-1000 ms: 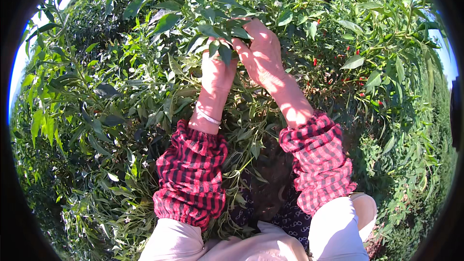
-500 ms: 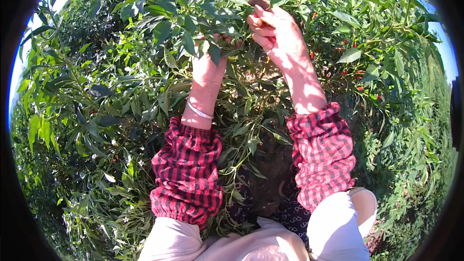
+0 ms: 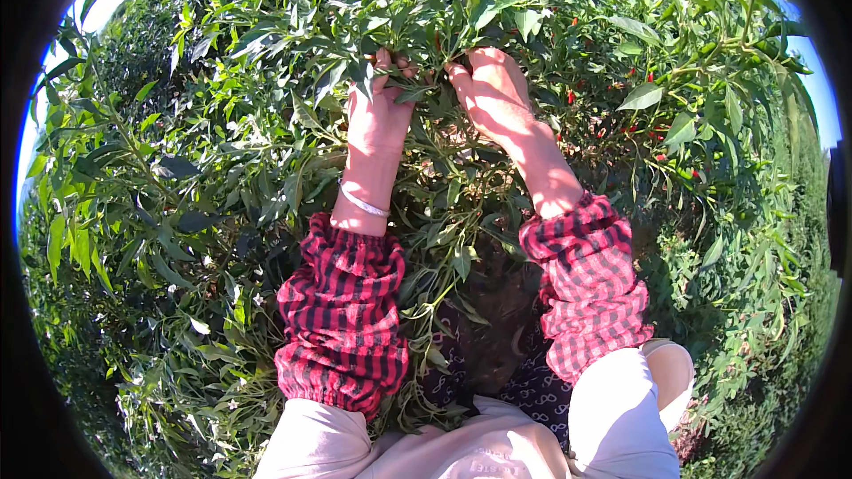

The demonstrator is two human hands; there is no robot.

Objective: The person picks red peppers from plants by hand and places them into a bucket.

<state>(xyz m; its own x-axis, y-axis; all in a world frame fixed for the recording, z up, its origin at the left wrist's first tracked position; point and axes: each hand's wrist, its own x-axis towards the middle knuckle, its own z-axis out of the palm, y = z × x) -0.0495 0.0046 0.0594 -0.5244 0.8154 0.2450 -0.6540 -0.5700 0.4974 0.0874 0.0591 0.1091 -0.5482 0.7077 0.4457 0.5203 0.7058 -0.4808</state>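
Both of my hands reach into the leafy top of a chili pepper plant point(image 3: 413, 22). My left hand point(image 3: 380, 111), with a white bracelet on its wrist, has its fingers curled up among the leaves and closed. Foliage covers part of those fingers and whatever is between them. Just to the right, my right hand point(image 3: 497, 93) is bent over with its thumb and fingers drawn together at the stems. Its fingertips and palm are turned away, so its contents are hidden. A thin reddish pepper point(image 3: 437, 41) shows between the leaves just above the gap between my hands.
Several red chili peppers point(image 3: 652, 134) hang on the plants to the right. A long leafy branch point(image 3: 741, 40) leans in at the upper right, and dense foliage point(image 3: 133, 204) stands at the left. Lower stems point(image 3: 439, 297) cross between my forearms, close to my legs.
My right hand has moved down and slightly left, turning over into the leaves; red bits showed among its fingers before. The top foliage has shifted, and my left hand has barely moved.
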